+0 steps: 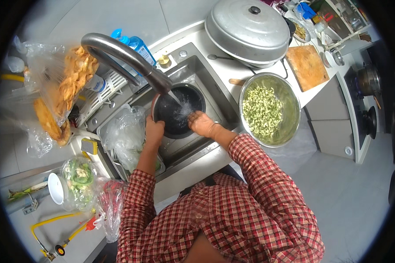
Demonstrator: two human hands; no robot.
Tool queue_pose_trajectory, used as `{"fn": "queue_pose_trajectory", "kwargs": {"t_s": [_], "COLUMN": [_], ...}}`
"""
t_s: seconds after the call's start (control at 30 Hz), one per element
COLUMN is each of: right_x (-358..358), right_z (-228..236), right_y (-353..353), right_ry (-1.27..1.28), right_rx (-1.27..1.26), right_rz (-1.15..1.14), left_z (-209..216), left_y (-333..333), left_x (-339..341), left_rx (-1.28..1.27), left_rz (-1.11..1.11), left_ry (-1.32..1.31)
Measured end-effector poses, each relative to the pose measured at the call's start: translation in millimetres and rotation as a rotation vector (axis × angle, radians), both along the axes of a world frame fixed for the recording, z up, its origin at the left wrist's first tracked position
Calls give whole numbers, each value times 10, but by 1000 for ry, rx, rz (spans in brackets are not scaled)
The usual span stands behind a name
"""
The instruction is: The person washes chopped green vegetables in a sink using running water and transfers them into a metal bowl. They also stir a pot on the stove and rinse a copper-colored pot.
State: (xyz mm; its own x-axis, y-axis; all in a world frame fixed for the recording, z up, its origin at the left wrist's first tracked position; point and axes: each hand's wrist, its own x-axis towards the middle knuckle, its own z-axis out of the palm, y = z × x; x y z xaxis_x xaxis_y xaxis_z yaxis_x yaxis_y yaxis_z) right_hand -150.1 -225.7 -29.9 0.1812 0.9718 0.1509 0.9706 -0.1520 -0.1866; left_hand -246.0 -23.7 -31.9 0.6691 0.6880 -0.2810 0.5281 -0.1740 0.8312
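A dark round pot [169, 115] sits in the steel sink under the running faucet [159, 79], and water splashes inside it. My left hand [155, 130] grips the pot's near-left rim, with the thumb on the rim and most fingers hidden. My right hand [202, 124] is at the pot's right side, its bent fingers pressed together and reaching over the rim beside the splash. Whatever those fingers hold, if anything, is hidden. Right of the sink, a large metal bowl [292, 117] contains chopped pale-green vegetable pieces [262, 111].
A big lidded aluminum pot [250, 33] and a wooden cutting board [307, 68] stand on the back-right counter. Clear plastic bags [125, 131] lie left in the sink area. Blue bottles [138, 46] stand behind the faucet. A yellow sponge [89, 146] rests at the left edge.
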Motion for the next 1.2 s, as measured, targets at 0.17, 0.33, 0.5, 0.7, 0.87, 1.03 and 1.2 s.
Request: {"fn": "queue_pose_trajectory", "kwargs": {"t_s": [0.17, 0.33, 0.5, 0.7, 0.87, 1.03, 1.2], "right_x": [-477, -76, -452, 28, 332, 6, 301], "right_z": [374, -70, 423, 566, 666, 252, 173], "right_y": [268, -114, 229, 151, 349, 616, 828], "right_ry": [403, -19, 332, 221, 330, 634, 453], "right_rx": [-158, -36, -122, -847, -1030, -510, -225], "right_rz": [-377, -5, -268, 83, -70, -93, -604], "left_z": [585, 366, 194, 109, 441, 351, 444], "left_y": [-531, -147, -449, -253, -516, -572, -462], "left_x": [124, 79, -22, -109, 80, 65, 9], "left_rx": [-506, -232, -595, -340, -436, -713, -894], "left_rz": [205, 64, 324, 162, 186, 204, 137], "left_ry": [-47, 155, 35, 106, 128, 38, 144]}}
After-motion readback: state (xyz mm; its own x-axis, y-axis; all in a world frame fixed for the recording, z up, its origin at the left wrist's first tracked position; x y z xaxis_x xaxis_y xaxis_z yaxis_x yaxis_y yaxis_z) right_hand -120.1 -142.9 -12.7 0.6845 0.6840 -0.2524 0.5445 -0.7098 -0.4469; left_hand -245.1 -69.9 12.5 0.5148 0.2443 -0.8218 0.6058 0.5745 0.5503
